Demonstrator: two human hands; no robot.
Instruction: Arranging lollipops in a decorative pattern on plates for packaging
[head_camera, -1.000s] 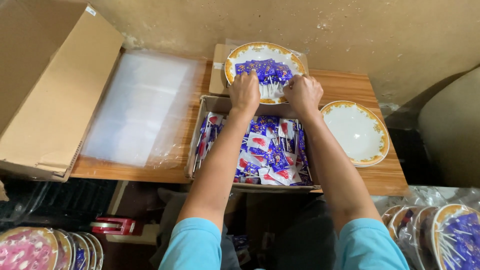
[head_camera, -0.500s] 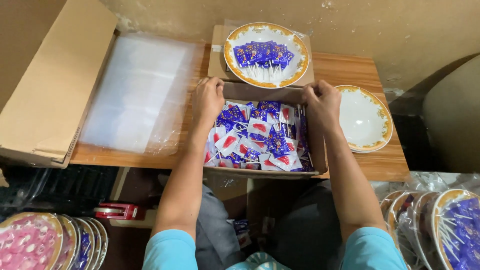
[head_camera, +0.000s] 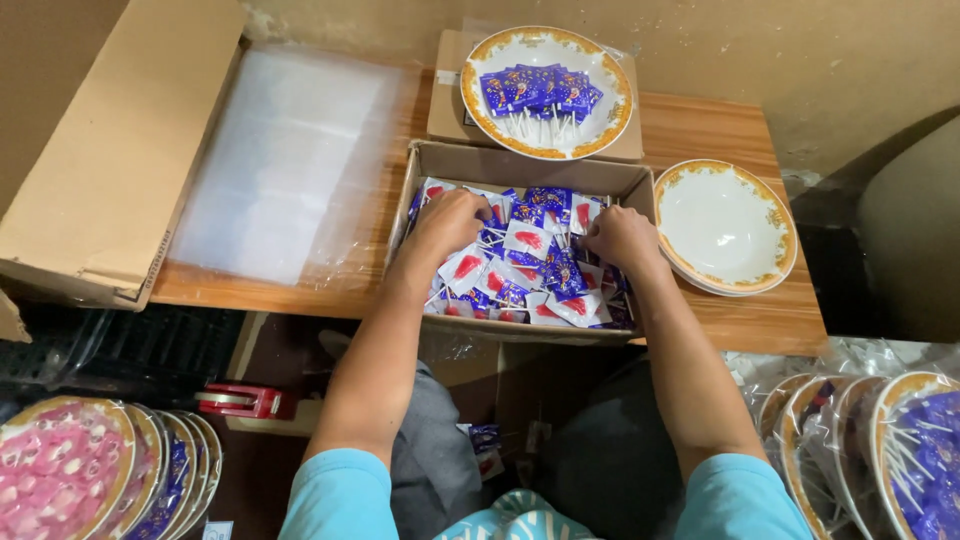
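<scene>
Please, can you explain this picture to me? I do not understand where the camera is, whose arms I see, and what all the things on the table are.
The camera sits on a person's head and looks down, so the two bare arms are that person's own. Both hands, the left hand and the right hand, are down in an open cardboard box full of small wrapped lollipops, blue and white-red. The fingers are buried among them, so a grip cannot be told. Behind the box a gold-rimmed plate holds blue lollipops. To the right lies an empty plate. To the left lie clear plastic bags and a bigger carton. All rests on a wooden table.
</scene>
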